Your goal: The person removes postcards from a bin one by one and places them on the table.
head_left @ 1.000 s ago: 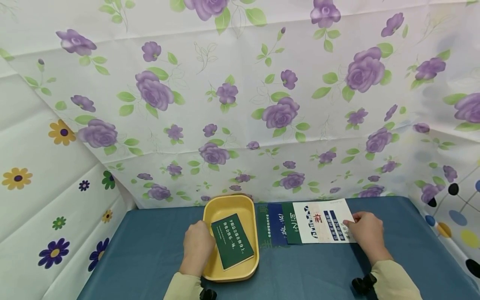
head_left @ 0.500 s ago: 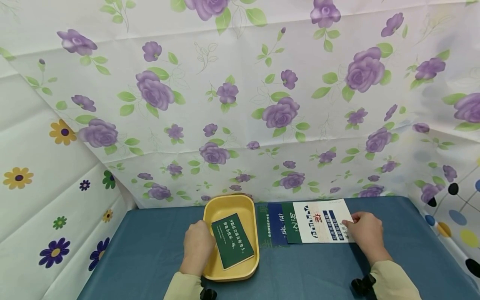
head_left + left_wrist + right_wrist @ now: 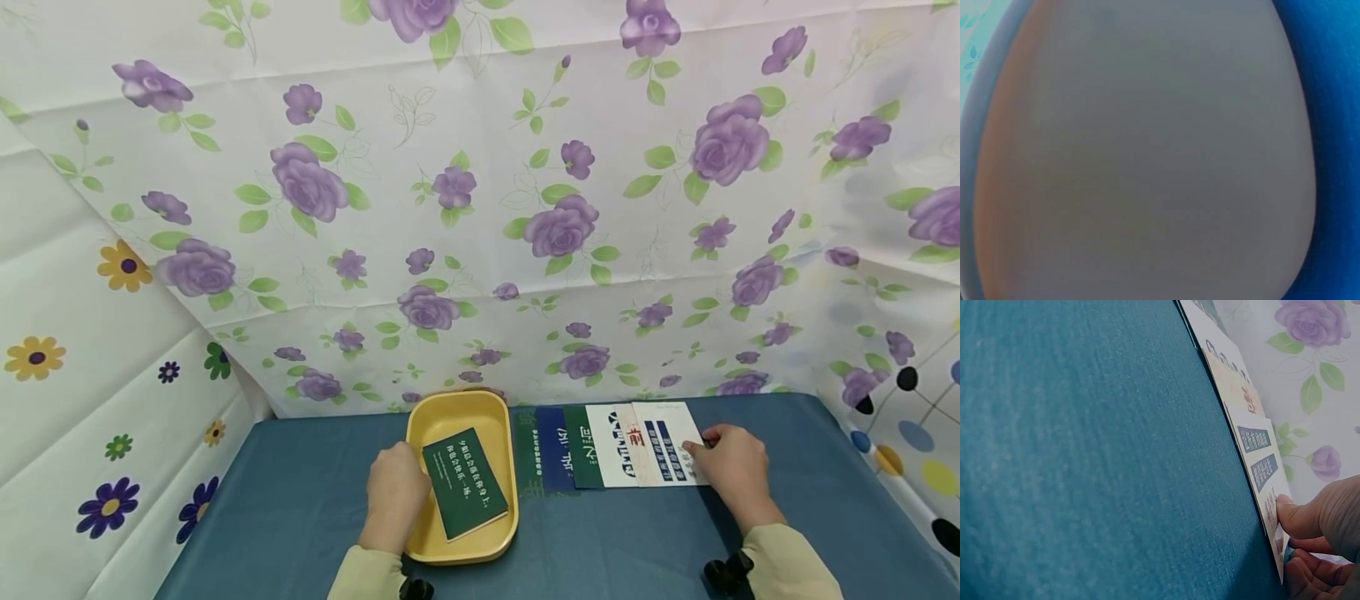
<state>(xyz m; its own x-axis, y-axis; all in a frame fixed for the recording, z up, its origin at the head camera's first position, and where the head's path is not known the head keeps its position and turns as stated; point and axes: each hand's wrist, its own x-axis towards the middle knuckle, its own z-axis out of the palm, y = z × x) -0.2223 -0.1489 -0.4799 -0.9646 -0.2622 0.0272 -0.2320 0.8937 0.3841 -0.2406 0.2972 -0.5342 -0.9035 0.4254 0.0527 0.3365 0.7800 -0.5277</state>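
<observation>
At the left rim of a yellow plastic tray (image 3: 512, 500), my left hand (image 3: 395, 492) has its fingers curled over the edge. A dark green booklet (image 3: 465, 483) lies slanted inside the tray. To the tray's right, several booklets overlap in a row. My right hand (image 3: 731, 467) pinches the right edge of the rightmost white booklet (image 3: 678, 425), which has blue text bars. In the right wrist view the thumb (image 3: 1294, 515) presses on its cover, with the other fingers at and under its edge. Only a blurred close surface shows in most of the left wrist view.
Left of the white booklet, the row shows a white cover with dark lettering (image 3: 606, 425), a green strip (image 3: 583, 471), a blue booklet (image 3: 555, 479) and another green one (image 3: 527, 475). A blue cloth (image 3: 600, 542) covers the table; a flowered sheet (image 3: 480, 250) hangs behind.
The rightmost white booklet has turned slightly, its far edge coming down and sitting straighter with the row. My right hand shifts barely; the left hand and tray stay put.
</observation>
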